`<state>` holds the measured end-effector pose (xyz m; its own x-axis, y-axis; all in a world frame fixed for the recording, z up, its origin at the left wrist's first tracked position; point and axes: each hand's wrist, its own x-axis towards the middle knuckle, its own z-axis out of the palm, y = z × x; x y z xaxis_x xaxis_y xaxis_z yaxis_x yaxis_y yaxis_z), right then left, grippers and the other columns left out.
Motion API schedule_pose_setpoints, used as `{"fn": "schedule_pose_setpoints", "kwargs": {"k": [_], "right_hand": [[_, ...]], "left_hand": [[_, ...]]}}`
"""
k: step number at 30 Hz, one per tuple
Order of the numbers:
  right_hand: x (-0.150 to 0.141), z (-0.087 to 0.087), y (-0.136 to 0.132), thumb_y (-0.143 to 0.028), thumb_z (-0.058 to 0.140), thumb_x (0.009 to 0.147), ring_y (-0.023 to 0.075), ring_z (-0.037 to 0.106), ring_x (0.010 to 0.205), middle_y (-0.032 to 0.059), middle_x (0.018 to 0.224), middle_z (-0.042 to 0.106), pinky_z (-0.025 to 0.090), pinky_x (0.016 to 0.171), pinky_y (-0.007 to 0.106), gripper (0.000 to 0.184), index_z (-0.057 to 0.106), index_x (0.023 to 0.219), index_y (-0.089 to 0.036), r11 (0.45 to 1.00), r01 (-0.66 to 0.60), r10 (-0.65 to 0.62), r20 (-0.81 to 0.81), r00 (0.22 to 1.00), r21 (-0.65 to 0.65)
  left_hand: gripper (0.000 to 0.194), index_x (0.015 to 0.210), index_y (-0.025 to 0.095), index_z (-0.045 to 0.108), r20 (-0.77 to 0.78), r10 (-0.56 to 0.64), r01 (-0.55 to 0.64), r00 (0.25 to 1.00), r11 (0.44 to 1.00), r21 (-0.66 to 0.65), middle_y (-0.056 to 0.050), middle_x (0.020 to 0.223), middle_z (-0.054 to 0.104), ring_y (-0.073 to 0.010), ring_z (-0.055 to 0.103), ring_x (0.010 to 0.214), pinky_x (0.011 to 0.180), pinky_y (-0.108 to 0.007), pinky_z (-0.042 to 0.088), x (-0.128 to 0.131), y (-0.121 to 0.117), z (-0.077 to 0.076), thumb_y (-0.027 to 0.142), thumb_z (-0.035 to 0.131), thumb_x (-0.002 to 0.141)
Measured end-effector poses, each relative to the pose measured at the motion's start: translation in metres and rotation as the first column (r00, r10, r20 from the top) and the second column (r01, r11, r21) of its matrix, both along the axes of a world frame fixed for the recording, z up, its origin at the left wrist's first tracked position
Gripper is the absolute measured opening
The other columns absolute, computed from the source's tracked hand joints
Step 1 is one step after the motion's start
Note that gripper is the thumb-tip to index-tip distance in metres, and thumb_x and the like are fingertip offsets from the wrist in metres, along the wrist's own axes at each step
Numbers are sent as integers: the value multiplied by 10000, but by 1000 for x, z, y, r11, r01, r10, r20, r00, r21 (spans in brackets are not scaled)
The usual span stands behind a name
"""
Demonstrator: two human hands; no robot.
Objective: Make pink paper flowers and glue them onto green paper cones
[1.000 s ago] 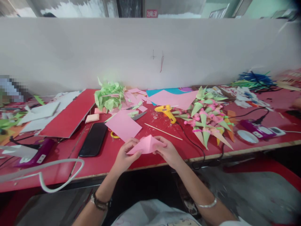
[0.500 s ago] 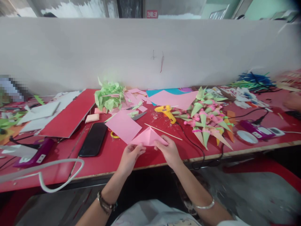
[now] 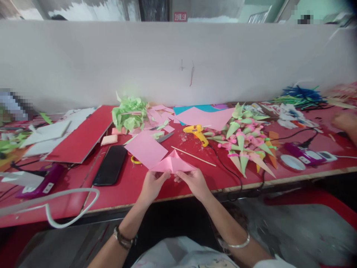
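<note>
Folded pink paper [image 3: 174, 162] pinched two-handed, close above the table's front edge [image 3: 111, 208]

Gripped at the left wing by the left hand [image 3: 152, 186] and at the right wing by the right hand [image 3: 196, 184], with thumbs close together along the near edge. Creased up in the middle, with a point facing away. Between the wrists, a patch of red table [image 3: 175, 190], then the front edge, crossed by both forearms.

Just beyond the fold, a thin stick [image 3: 193, 156] lying slantwise. Near the left wing, a square pink sheet [image 3: 146, 149], with a yellow ring [image 3: 135, 160] showing at its lower left side. Farther left, past a span of red surface, a black phone [image 3: 110, 165], then a red board [image 3: 80, 136].

Right of the stick, a yellow glue gun [image 3: 198, 134], its dark cable [image 3: 227, 163] curving to the front edge. Between right hand and cable, an open stretch of tabletop. Past the cable, heaped paper cones [image 3: 243, 143]. Farther right, a white dish [image 3: 292, 162] beside a purple power box [image 3: 302, 152]. At the far right, another person's hand [image 3: 343, 122].
</note>
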<state>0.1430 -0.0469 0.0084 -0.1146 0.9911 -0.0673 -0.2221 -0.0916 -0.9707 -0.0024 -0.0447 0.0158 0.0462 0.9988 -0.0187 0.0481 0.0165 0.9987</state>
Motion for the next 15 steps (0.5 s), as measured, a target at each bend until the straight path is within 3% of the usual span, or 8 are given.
{"fn": "schedule_pose_setpoints", "kwargs": {"k": [5,8,15], "right_hand": [[1,1,2,-299,645,656,145,601,543,24,590,649,506,562,267,192,653,724,-120,995,-81,74,116,991,64],[-1,-1,2,-304,639,660,159,609,555,29,604,652,507,573,282,190,646,720,-124,994,-82,70,148,986,73],[-5,-6,1,-315,613,684,171,623,606,43,659,659,510,617,297,187,607,749,-139,993,24,-34,90,995,118]], "left_hand": [[192,815,123,632,-38,-177,179,984,981,69,-59,835,679,-186,613,774,711,-281,478,-7,6,7,262,616,683],[194,844,125,612,-20,-258,259,966,959,112,-53,822,667,-172,609,752,709,-280,478,-6,7,6,265,600,710],[139,823,132,566,-58,-124,131,991,982,136,-32,760,638,-146,601,713,665,-258,482,4,1,-2,228,559,722]]}}
